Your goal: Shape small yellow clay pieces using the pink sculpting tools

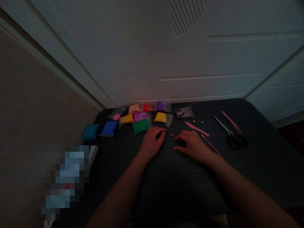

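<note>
Both of my hands rest on a dark table (pixel 261 164). My left hand (pixel 152 141) lies with its fingers curled, just in front of a green clay bag (pixel 141 126). My right hand (pixel 190 144) is curled too, fingertips pointing left toward a tiny yellow clay bit (pixel 171 135) that lies between the hands. In the dim light I cannot make out anything inside either hand. A pink modelling tool (pixel 196 128) lies just beyond my right hand, and a thinner pink stick (pixel 211 145) runs along its right side.
Several small bags of coloured clay (pixel 140 115) lie at the table's far side: blue, yellow, purple, red, pink, orange. A teal bag (pixel 91 131) overhangs the left edge. Scissors (pixel 231 134) and another pink tool (pixel 231 121) are at the right. A white panelled wall stands behind.
</note>
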`<state>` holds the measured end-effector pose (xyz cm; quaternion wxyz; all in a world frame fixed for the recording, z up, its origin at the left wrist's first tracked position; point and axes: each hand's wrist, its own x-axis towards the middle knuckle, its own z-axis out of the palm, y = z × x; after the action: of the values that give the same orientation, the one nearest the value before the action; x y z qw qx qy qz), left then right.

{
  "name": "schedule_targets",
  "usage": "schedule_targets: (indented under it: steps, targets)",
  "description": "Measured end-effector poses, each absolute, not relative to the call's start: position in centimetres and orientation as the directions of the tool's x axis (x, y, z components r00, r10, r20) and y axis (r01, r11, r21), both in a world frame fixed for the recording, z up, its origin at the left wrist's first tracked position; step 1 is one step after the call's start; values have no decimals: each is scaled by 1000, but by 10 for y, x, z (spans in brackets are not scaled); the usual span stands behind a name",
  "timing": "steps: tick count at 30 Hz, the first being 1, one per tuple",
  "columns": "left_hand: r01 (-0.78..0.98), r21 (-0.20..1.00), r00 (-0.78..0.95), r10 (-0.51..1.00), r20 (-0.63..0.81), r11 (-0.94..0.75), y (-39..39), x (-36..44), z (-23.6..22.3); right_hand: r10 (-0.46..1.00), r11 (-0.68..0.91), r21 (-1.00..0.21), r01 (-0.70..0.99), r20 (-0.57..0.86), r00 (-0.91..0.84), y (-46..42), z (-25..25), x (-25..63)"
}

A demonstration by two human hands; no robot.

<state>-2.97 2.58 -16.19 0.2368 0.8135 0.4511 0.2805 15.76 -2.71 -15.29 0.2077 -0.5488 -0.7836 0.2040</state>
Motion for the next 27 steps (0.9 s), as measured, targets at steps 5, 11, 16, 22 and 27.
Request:
schedule_targets:
  steps: [5,11,16,22,27]
  targets:
    - [589,648,433,865,253,-484,26,-30,-164,961,257,-600,758,75,-266,-27,-150,159]
    - [580,661,424,869,254,-476,26,-31,-162,963,240,-614,752,54,-264,-31,-149,161]
    - [556,671,433,860,270,-491,27,-31,-162,944,299,-611,733,76,-321,-33,-150,165]
    - [550,673,429,858,281,-495,27,-32,-163,913,393,-451,801,88,-399,-38,-151,166]
    - [557,663,436,856,279,-500,27,-32,-162,895,435,-318,842,50,-443,-40,-147,164]
